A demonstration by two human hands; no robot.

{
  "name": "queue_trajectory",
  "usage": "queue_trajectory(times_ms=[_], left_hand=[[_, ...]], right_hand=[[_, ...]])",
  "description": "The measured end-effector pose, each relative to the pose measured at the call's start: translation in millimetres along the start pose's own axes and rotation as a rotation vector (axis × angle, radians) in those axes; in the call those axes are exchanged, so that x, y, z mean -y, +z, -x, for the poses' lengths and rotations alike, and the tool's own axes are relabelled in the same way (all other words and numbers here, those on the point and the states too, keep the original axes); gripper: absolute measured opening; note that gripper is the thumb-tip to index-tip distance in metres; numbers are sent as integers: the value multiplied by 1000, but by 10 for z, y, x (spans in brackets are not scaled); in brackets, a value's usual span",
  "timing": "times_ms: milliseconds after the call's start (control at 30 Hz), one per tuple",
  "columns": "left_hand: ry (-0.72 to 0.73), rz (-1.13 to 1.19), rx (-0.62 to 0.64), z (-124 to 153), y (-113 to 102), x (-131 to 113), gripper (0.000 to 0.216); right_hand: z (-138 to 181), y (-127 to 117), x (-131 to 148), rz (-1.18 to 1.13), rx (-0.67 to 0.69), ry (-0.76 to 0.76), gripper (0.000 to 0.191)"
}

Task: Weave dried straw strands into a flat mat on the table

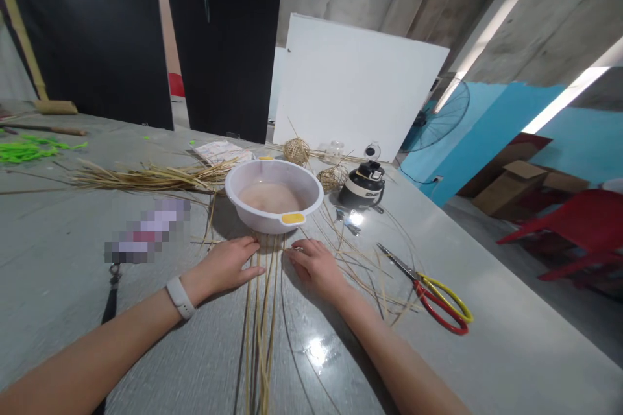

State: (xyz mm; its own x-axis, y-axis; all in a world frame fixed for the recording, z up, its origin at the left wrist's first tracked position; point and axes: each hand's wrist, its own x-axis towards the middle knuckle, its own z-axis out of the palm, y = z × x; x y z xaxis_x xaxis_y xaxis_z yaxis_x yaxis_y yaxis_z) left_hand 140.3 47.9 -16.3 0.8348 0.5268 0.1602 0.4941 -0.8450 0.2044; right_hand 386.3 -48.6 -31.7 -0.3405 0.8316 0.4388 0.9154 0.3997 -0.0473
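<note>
My left hand [228,267] rests palm down on the grey table, fingers stretched out beside a bunch of thin bamboo strips [263,324] that run toward me. My right hand [315,264] lies on the other side of the strips, fingers extended and touching them near the bowl. A white plastic bowl [311,189] with yellow handles holds cloudy water just beyond both hands. A white band sits on my left wrist.
Scissors [440,298] with red and yellow handles lie to the right. A black jug [364,188] and two woven balls [296,150] stand behind the bowl. A pile of straw strips [146,176] lies at left. Black and white boards stand at the back.
</note>
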Motion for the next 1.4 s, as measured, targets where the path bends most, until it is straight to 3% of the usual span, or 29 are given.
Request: queue_trajectory(times_ms=[367, 533, 667, 900, 1033, 1400], left_hand=[[52, 6, -51, -8, 75, 34, 40], [51, 3, -63, -3, 90, 42, 43], [43, -34, -34, -6, 64, 24, 43], [25, -37, -11, -15, 44, 5, 42], [25, -46, -7, -14, 66, 18, 44], [25, -67, -7, -15, 42, 3, 38]], right_hand=[[1, 84, -21, 35, -18, -32, 27], [14, 50, -99, 92, 5, 101, 20], [22, -54, -203, 132, 103, 240, 13], [30, -197, -341, -48, 183, 390, 11], [22, -122, -323, -113, 148, 353, 15], [9, -57, -241, 50, 153, 281, 14]])
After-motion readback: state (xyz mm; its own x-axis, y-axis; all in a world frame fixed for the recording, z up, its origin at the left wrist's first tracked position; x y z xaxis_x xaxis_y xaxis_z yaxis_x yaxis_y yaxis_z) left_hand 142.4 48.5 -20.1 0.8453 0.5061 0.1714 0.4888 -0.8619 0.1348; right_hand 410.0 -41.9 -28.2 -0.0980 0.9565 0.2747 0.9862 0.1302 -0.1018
